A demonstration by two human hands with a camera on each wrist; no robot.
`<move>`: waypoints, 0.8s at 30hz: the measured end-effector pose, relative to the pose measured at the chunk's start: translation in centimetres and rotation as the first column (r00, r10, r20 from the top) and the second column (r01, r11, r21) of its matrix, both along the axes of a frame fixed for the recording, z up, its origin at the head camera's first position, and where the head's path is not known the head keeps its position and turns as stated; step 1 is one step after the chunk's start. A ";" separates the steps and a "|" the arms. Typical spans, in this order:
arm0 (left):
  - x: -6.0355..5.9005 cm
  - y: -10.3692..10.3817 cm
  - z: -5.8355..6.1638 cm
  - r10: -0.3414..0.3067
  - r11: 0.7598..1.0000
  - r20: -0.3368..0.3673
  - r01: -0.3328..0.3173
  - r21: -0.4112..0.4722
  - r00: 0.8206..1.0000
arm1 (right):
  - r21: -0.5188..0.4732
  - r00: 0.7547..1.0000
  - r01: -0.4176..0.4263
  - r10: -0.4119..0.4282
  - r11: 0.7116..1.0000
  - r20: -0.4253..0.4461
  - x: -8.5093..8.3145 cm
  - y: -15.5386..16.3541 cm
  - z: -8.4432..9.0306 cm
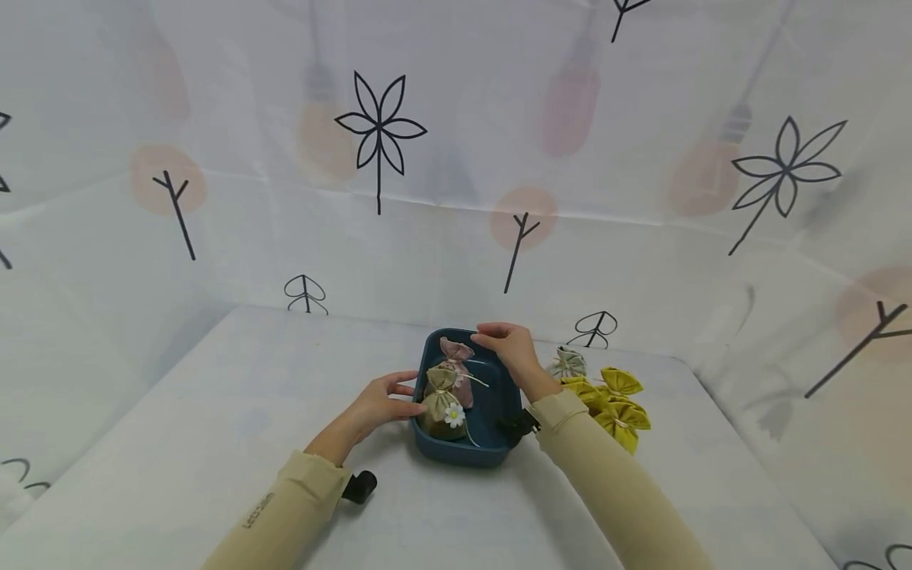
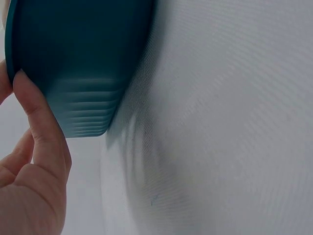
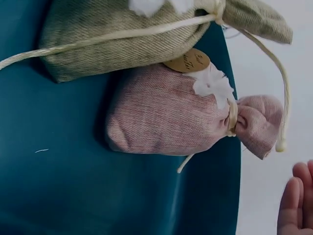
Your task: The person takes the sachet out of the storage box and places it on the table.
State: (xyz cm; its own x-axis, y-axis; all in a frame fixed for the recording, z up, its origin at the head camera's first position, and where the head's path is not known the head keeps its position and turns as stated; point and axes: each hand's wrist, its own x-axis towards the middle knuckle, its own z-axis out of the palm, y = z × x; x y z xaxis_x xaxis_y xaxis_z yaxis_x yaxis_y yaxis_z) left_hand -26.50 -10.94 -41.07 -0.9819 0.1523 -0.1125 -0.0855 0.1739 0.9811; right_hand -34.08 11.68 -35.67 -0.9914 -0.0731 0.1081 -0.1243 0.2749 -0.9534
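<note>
A dark blue tray (image 1: pixel 499 408) stands on the white cloth and holds two drawstring sachets. The pink sachet (image 1: pixel 459 374) (image 3: pixel 166 120) lies at the far side. The olive sachet (image 1: pixel 442 412) (image 3: pixel 122 34), with a white flower on it, lies at the near side. My left hand (image 1: pixel 406 396) rests against the tray's left outer wall (image 2: pixel 73 63), one finger (image 2: pixel 41 127) laid along it. My right hand (image 1: pixel 488 339) hovers over the tray's far rim just past the pink sachet, its fingers (image 3: pixel 296 205) relaxed and holding nothing.
Several yellow sachets (image 1: pixel 616 404) and a pale grey-green one (image 1: pixel 568 362) lie on the cloth right of the tray. A patterned white curtain (image 1: pixel 456 198) closes the back and both sides. Bare tablecloth (image 1: pixel 235 412) spreads to the left and near side.
</note>
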 end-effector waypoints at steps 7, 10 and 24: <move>0.0 0.0 0.0 -0.001 1.000 0.006 0.002 -0.022 1.000 | 0.055 0.994 -0.078 0.073 0.995 0.080 -1.0 -0.5 -0.3; 0.0 0.0 0.0 0.000 1.000 0.007 0.000 -0.024 1.000 | 0.086 0.987 -0.135 0.126 0.987 0.099 -1.2 -0.6 -0.5; -0.2 0.0 -0.1 -0.011 0.999 -0.001 0.011 -0.034 1.000 | 0.205 0.974 -0.217 0.195 0.954 0.119 -1.7 -1.9 -1.4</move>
State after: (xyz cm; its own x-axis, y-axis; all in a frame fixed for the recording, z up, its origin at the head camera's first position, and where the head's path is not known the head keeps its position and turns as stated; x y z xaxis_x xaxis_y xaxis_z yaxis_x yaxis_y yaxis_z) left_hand -26.67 -10.98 -41.20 -0.9804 0.1587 -0.1165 -0.0821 0.2084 0.9746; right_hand -35.74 9.82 -37.06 -0.9573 -0.2879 -0.0276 -0.1108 0.4531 -0.8846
